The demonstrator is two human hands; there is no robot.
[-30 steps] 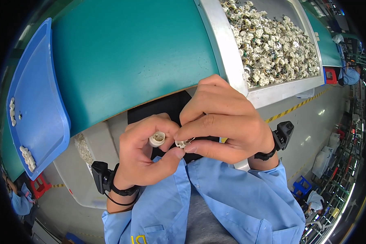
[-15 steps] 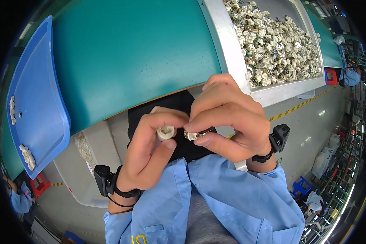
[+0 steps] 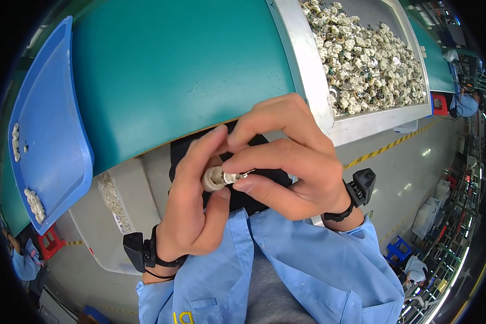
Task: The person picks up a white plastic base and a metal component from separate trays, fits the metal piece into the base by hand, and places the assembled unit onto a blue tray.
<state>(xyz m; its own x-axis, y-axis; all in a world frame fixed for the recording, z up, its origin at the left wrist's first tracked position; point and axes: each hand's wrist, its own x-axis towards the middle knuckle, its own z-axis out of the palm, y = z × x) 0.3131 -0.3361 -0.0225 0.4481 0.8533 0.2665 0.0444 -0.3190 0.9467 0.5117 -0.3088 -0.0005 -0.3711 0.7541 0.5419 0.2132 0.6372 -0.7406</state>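
So a white cup-shaped piece (image 3: 210, 182) is held in the curled fingers of the left hand (image 3: 189, 205), and a small white part (image 3: 230, 177) with metal bits is pinched by the right hand's (image 3: 294, 164) fingers, right at the cup's mouth. Beyond the fingers to the right, a metal-rimmed tray (image 3: 314, 70) is heaped with white-and-metal parts (image 3: 370, 67). Well left of them, a blue tray (image 3: 51, 97) is sparsely dotted with white pieces (image 3: 35, 205).
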